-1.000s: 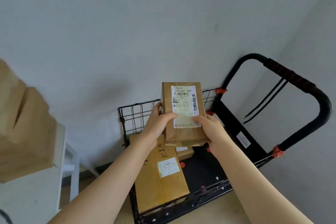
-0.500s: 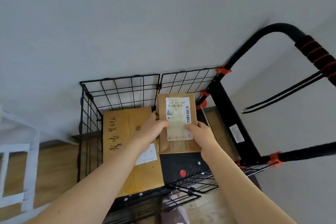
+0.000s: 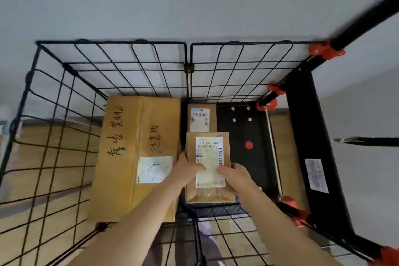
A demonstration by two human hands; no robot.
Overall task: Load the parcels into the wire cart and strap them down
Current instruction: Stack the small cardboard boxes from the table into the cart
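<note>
Both hands on one brown parcel [image 3: 208, 153], white label facing up. Left hand [image 3: 185, 170] grips its left edge, thumb across the label. Right hand [image 3: 235, 176] grips the right edge, thumb also on the label. The other fingers are hidden under the parcel.

The parcel is inside the wire cart [image 3: 187, 67], low over the black deck [image 3: 241, 131], near the front mesh. Can't tell if it's touching the deck.

Also in the cart:
- A large box [image 3: 133, 157] lies flat on the left with handwriting on top, just beside the held parcel.
- A small parcel [image 3: 201, 119] sits against the back mesh, directly behind the held one. The two look close or overlapping, and contact is unclear.

A black strap [image 3: 371, 141] with a metal end is outside the cart at the right edge.
</note>
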